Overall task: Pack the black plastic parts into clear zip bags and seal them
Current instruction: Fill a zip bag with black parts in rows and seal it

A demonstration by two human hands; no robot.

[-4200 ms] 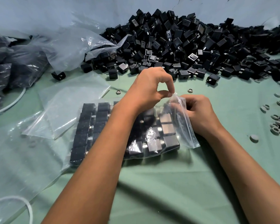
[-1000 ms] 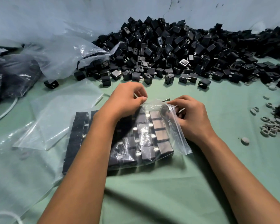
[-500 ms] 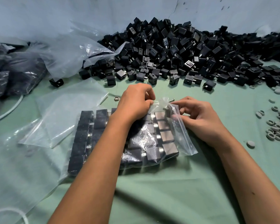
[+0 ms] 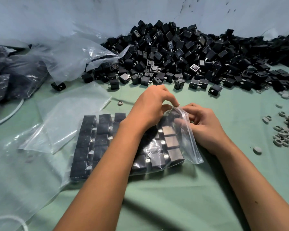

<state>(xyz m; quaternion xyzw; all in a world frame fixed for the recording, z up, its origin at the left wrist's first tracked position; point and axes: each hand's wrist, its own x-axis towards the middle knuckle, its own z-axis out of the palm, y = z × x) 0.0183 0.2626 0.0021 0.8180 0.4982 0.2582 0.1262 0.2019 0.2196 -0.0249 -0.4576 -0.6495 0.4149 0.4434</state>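
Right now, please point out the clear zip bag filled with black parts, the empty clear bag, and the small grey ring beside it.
filled clear zip bag (image 4: 193, 147), head view, right edge.
empty clear bag (image 4: 70, 117), head view, middle.
small grey ring (image 4: 120, 103), head view, rim.

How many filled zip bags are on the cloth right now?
1: the bag at centre. Dark bagged heaps far left may be more.

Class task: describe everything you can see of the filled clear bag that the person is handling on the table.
The filled bag is thin, clear, glossy plastic, lying flat on the green table cover. Black square parts sit inside in neat rows. Its open end points right, lifted at the far corner, where the left hand and right hand pinch it. The left forearm crosses over it.
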